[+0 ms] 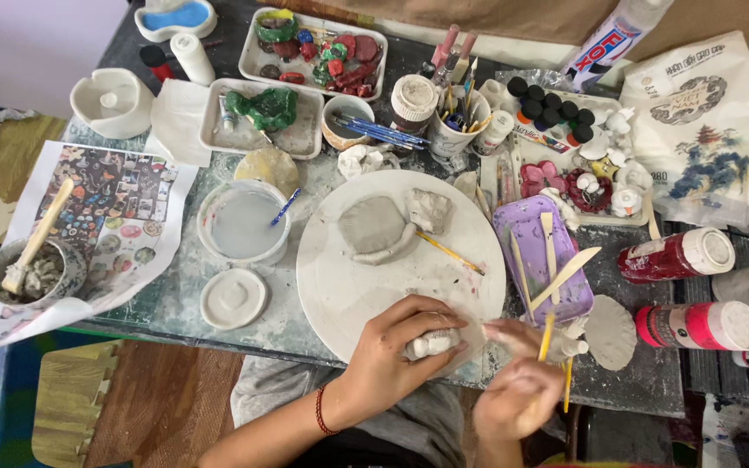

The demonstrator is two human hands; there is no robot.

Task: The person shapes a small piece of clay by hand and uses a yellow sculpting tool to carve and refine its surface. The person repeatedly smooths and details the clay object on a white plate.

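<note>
At the near edge of the round white work board, a small pale clay piece is clasped in the closed left hand; it is judged soft and easily dented, best held lightly around its middle. A yellow modelling stick is pinched in the blurred right hand. The purple tool tray and grey clay slab crowd close by.

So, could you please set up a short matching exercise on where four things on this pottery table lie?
Things:
1. white clay lump
2. flat grey clay slab
3. wooden spatula
4. green clay figure

Places:
A. in a shallow white tray
B. in the left hand
C. in a bowl on the printed paper
D. on the round white board

Pairs: 1-B, 2-D, 3-C, 4-A
</note>
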